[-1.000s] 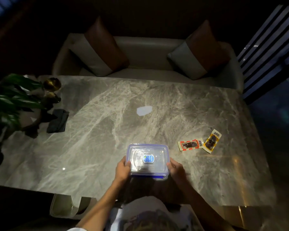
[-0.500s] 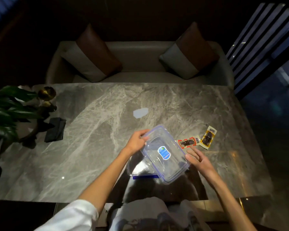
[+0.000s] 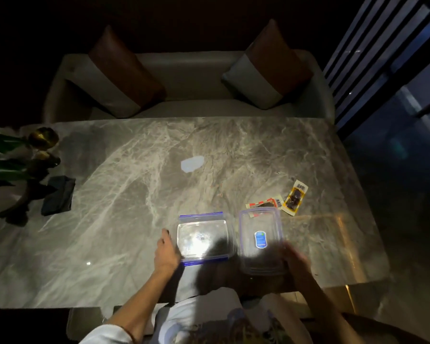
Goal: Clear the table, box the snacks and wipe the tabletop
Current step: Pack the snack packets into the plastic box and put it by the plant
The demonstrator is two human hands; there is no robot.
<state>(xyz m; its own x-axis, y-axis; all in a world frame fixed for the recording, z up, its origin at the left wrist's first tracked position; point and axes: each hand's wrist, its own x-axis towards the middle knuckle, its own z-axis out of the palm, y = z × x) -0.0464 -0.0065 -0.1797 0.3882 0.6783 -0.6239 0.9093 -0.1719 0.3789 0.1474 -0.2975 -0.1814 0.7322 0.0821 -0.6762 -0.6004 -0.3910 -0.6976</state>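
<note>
nothing actually readable here, blue sticker [image 3: 260, 239] on the clear lid [image 3: 260, 242] too blurry to make out, barcodes on the red snack packet [image 3: 265, 203] and yellow snack packet [image 3: 295, 197] visible but digits way too small

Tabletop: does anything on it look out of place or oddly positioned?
Mostly no. One oddity: the lid, at the right hand, overlaps the near end of the red snack packet. The yellow packet lies loose beside it, and the open container looks empty.
</note>
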